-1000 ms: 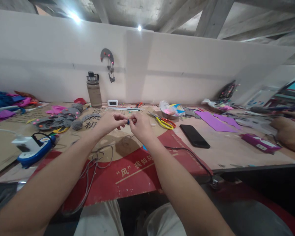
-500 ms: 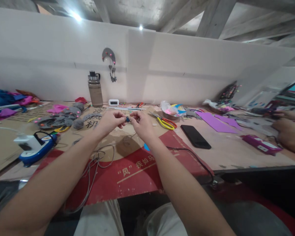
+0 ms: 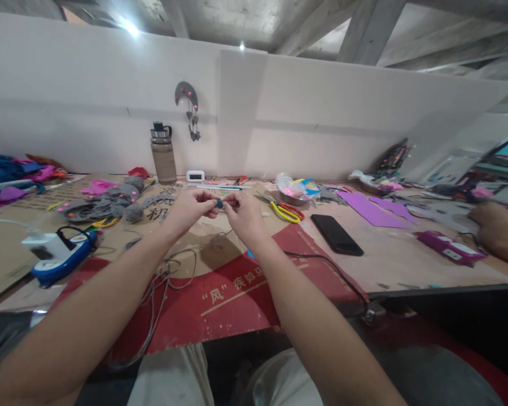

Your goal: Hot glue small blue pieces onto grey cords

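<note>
My left hand (image 3: 193,208) and my right hand (image 3: 242,213) meet over the middle of the table. Both are closed in a pinch on a small dark blue piece (image 3: 219,203) between the fingertips. Fingers cover most of it, so its kind cannot be made out. A thin grey cord (image 3: 169,276) lies in loose loops below my left forearm. Under my hands is a red and tan printed cardboard sheet (image 3: 232,299). Yellow-handled scissors (image 3: 288,213) lie to the right of my right hand, by a red-handled tool (image 3: 294,210).
A black phone (image 3: 337,234), purple sheets (image 3: 372,210) and a magenta packet (image 3: 451,248) lie to the right, near another person's hand (image 3: 497,225). A water bottle (image 3: 163,155) stands behind, with grey felt pieces (image 3: 97,206) and a blue power strip (image 3: 65,259) to the left.
My hands stay nearly in place, still pinching the blue piece. At the far right, one of the other person's arms has left the view, and a pink item shows there.
</note>
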### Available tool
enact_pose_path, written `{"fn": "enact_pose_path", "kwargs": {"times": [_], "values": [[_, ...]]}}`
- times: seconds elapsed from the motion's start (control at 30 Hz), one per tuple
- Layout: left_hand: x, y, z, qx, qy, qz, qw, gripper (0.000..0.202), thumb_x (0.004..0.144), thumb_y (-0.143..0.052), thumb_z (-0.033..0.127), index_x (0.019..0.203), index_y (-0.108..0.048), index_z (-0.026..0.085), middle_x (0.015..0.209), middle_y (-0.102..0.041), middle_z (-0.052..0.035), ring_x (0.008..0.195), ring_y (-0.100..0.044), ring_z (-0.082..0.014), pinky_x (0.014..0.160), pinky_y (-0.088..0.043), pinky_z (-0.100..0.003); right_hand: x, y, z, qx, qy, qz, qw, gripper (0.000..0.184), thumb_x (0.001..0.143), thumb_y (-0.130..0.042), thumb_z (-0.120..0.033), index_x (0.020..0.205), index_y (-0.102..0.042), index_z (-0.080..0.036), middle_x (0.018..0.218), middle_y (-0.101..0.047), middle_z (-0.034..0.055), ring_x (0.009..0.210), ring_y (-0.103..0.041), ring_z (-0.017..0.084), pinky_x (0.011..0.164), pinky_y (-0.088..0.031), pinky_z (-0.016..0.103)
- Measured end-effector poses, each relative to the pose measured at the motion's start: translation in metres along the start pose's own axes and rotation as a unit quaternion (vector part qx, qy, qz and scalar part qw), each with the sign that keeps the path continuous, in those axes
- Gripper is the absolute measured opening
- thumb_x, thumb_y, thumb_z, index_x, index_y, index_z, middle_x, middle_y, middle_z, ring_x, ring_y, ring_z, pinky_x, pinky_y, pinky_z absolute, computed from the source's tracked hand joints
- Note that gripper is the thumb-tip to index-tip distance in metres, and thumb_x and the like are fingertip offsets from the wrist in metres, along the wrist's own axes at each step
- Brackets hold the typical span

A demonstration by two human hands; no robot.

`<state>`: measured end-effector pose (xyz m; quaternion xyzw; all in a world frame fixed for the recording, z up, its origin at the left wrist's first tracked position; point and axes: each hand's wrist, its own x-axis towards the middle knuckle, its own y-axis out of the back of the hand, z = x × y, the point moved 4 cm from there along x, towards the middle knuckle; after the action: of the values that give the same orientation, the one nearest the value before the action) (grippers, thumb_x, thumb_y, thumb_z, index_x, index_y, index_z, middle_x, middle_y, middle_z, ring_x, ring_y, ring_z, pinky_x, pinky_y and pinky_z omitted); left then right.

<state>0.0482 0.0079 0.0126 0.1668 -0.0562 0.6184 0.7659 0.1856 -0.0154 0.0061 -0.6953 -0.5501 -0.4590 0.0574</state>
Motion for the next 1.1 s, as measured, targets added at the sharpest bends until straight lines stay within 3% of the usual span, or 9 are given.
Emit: {"fn": "enact_pose_path", "kwargs": {"times": [0.17, 0.5, 0.83, 1.1], "values": [[0.001, 0.001, -0.002, -0.011, -0.004, 0.007, 1.0, 0.013, 0.068, -0.067, 0.02, 0.077, -0.061, 0.013, 0.067, -0.063, -0.0015, 0.055, -0.061, -0.0102, 0.06, -0.053, -0.027, 0.0, -0.002, 0.0, 0.019, -0.027, -0.01, 0.999, 0.01, 0.078, -0.051, -0.022, 0.08, -0.059, -0.017, 0.076, -0.061, 0.0031, 0.068, -0.053, 0.014, 0.066, -0.041, 0.027], [-0.001, -0.004, 0.001, -0.101, 0.04, -0.052, 0.993, 0.023, 0.066, -0.07, 0.023, 0.084, -0.067, 0.009, 0.07, -0.068, -0.007, 0.063, -0.064, -0.014, 0.071, -0.054, -0.032, 0.002, 0.004, 0.005, 0.005, -0.062, 0.018, 0.998, 0.009, 0.076, -0.05, -0.022, 0.072, -0.057, -0.019, 0.071, -0.058, 0.0022, 0.071, -0.051, 0.015, 0.066, -0.04, 0.028], [0.001, -0.001, -0.002, -0.06, 0.035, -0.018, 0.997, 0.011, 0.067, -0.069, 0.019, 0.077, -0.067, 0.014, 0.065, -0.067, -0.0034, 0.059, -0.062, -0.0116, 0.066, -0.053, -0.029, -0.003, 0.005, -0.005, -0.032, 0.03, 0.023, 0.999, 0.01, 0.084, -0.046, -0.021, 0.081, -0.055, -0.019, 0.083, -0.058, 0.0058, 0.077, -0.052, 0.016, 0.071, -0.041, 0.029], [0.0, -0.001, 0.001, -0.019, -0.003, -0.014, 1.0, 0.012, 0.068, -0.069, 0.022, 0.077, -0.068, 0.014, 0.067, -0.067, -0.0031, 0.059, -0.062, -0.0111, 0.065, -0.054, -0.028, -0.002, 0.003, -0.01, -0.12, 0.037, 0.004, 0.992, 0.017, 0.088, -0.04, -0.025, 0.079, -0.053, -0.019, 0.085, -0.057, 0.0075, 0.078, -0.05, 0.019, 0.07, -0.038, 0.031]]}}
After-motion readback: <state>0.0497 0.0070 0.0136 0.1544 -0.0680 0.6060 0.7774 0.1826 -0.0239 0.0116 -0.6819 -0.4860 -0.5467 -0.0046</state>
